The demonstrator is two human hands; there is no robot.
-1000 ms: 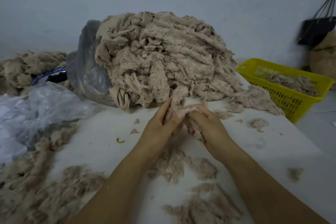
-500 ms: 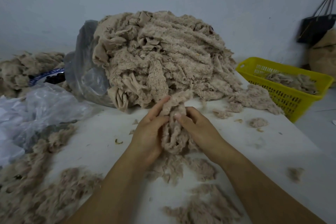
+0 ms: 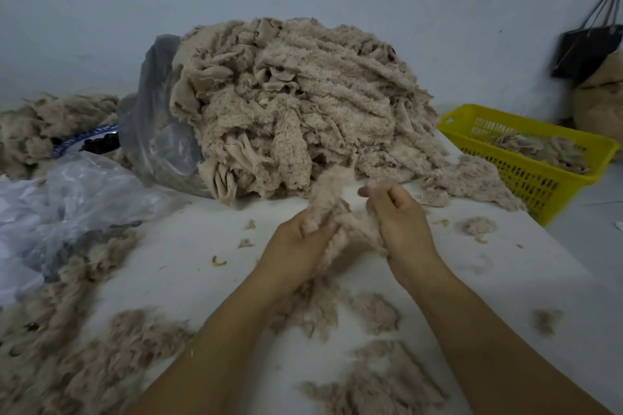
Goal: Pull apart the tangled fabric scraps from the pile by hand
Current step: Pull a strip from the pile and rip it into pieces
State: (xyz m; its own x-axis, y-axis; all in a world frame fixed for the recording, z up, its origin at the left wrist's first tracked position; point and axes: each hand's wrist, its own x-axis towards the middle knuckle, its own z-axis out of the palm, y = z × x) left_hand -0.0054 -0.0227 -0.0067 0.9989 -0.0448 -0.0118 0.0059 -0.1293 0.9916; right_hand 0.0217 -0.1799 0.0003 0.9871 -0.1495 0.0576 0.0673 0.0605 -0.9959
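Gripping tangled beige fluffy fabric scrap (image 3: 332, 199) in curled left hand (image 3: 296, 241), clutching its other end in curled right hand (image 3: 401, 222); holding it just above white surface (image 3: 188, 246), right in front of big beige scrap pile (image 3: 303, 104), with yellow plastic slotted basket (image 3: 539, 178) off to the right

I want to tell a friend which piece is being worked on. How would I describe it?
Find the big beige pile at the back of the white table. Just in front of it, the left hand and right hand grip one fluffy scrap. Unlike the tufts lying flat nearby, it is lifted off the table and held between both hands.
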